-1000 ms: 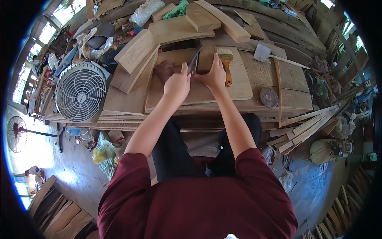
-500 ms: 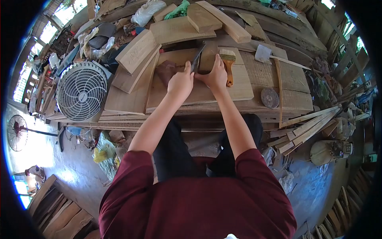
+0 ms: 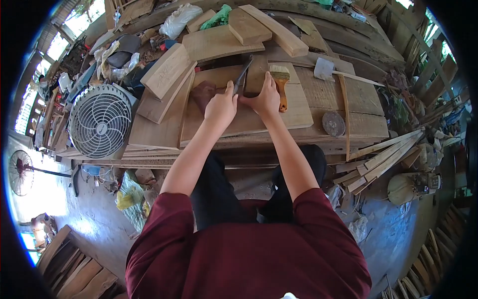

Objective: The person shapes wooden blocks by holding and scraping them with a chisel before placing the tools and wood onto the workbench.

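My left hand (image 3: 220,108) is closed around a long, dark-bladed tool (image 3: 243,73), its narrow blade slanting up and away to the right. The handle is hidden in the fist, so its exact kind is unclear. My right hand (image 3: 266,98) grips the near end of a brown wooden block (image 3: 256,71), thumb stretched left toward the tool and fingers along the right side. Both hands are over a pale wooden board (image 3: 296,112). A paintbrush (image 3: 281,84) with an orange handle lies just right of my right hand. A reddish-brown piece (image 3: 201,94) lies left of my left hand.
Stacked wood pieces (image 3: 166,71) and a fan (image 3: 101,122) stand to the left. At the right are a round grey disc (image 3: 333,123), a thin wooden strip (image 3: 345,114) and a white-headed scraper-like tool (image 3: 324,69). More planks (image 3: 271,30) lie at the back.
The view has shifted slightly. The dark blade has turned a little and looks thinner. Both hands keep nearly the same places and grips.
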Demonstrator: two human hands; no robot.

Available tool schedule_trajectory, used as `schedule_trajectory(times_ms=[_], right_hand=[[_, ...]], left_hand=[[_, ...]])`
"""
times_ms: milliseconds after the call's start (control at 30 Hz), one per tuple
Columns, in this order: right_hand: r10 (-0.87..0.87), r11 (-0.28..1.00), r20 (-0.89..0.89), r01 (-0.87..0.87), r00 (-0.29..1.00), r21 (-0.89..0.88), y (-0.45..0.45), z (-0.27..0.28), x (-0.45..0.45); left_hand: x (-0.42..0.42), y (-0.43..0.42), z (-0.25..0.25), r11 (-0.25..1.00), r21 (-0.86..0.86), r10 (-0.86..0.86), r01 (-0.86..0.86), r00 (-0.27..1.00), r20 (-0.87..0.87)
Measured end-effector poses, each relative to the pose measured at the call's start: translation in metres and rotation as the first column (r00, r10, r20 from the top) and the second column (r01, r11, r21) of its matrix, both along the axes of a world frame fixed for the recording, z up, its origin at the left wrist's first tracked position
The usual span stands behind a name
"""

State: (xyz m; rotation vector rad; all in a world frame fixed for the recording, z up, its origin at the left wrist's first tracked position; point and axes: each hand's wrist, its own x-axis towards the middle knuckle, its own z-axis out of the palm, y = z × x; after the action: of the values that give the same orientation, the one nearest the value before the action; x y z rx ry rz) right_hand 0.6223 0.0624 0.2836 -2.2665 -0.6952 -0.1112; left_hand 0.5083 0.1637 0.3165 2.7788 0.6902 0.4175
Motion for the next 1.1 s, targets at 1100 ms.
schedule_trajectory(times_ms=[1100], right_hand=[[-0.008, 0.999, 0.039, 0.006, 0.999, 0.051, 0.003, -0.006, 0.001]], left_hand=[[-0.017, -0.01, 0.027, 0.997, 0.077, -0.022, 0.033, 0.99, -0.141]])
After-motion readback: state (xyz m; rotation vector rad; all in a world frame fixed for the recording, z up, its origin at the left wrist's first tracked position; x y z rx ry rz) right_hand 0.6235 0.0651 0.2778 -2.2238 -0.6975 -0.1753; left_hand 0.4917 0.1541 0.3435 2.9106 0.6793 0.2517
